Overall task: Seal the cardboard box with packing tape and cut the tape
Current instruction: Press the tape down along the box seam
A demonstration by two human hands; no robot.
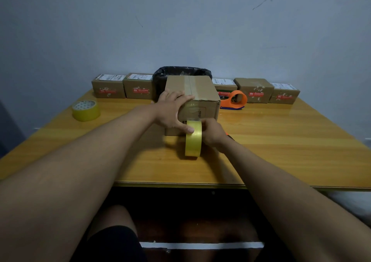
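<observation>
Only the head view here, looking down over both forearms. The cardboard box sits mid-tabletop, a bit toward the far edge, with a strip of tape already running front to back along its top seam. Left hand is spread flat over the box's near-left top corner, thumb hanging down the front face, pinning it in place. Right hand is closed around the yellow tape roll, which stands on edge right against the bottom of the front face, with tape stretched up from it onto that face.

What matters next, I'd say: the roll is nearer the person than the box, in line with the seam, so the cut has to happen in the short span between roll and cardboard. The orange tape dispenser sits just right of the box. A spare roll lies near the left edge.
</observation>
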